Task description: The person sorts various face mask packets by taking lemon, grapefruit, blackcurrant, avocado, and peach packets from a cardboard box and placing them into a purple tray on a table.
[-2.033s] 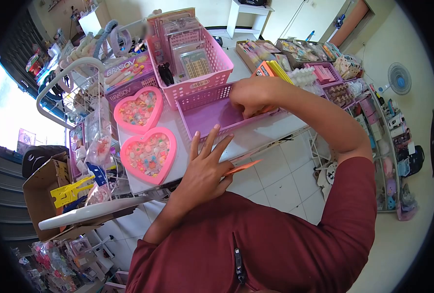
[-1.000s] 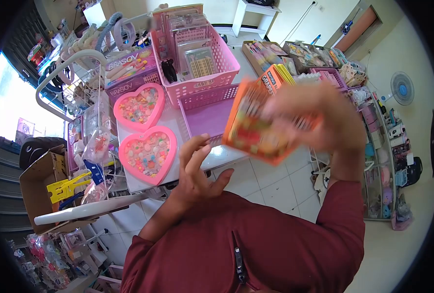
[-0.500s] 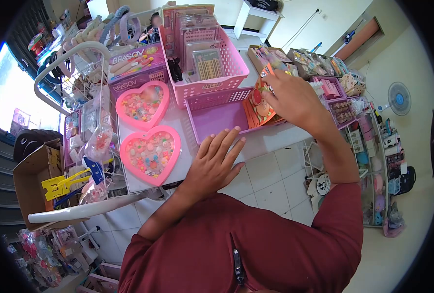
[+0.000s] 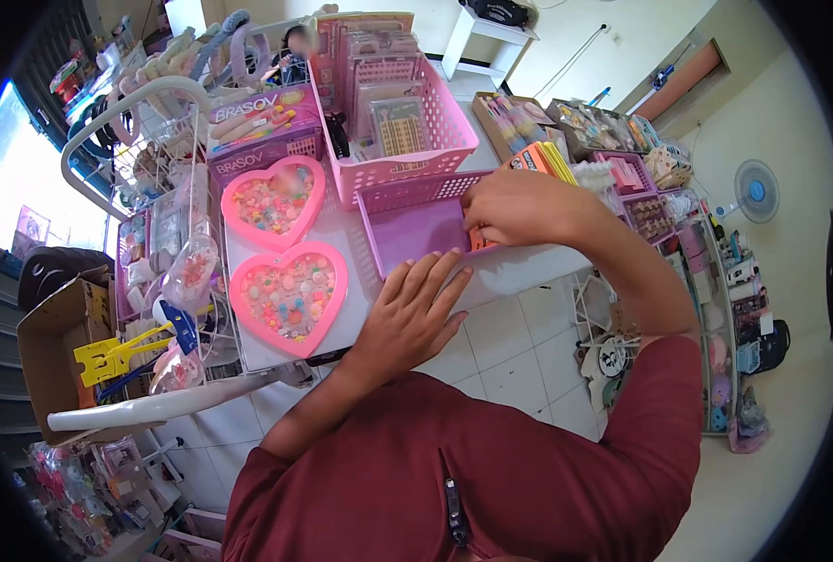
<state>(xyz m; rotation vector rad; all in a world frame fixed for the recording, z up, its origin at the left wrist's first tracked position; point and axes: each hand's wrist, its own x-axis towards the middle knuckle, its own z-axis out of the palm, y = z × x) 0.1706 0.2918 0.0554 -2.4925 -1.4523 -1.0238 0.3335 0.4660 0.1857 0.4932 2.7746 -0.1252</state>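
Note:
My right hand reaches into the right end of a shallow purple basket. Its fingers curl down around an orange printed packet, which is mostly hidden beneath them. My left hand lies with fingers stretched out at the basket's front rim, fingertips touching or very close to it. It holds nothing. Left of the basket, two pink heart-shaped cases with small colourful pieces under clear lids lie on the white table.
Behind stands a taller pink basket of packaged goods, beside purple BRASOV boxes. Orange and yellow packets stand upright past my right hand. A wire rack is at left, and a fan at far right.
My right hand has lowered the orange packet from upright to down in the basket's right end, turning over it. The upright packets behind have come into sight. My left hand stays put.

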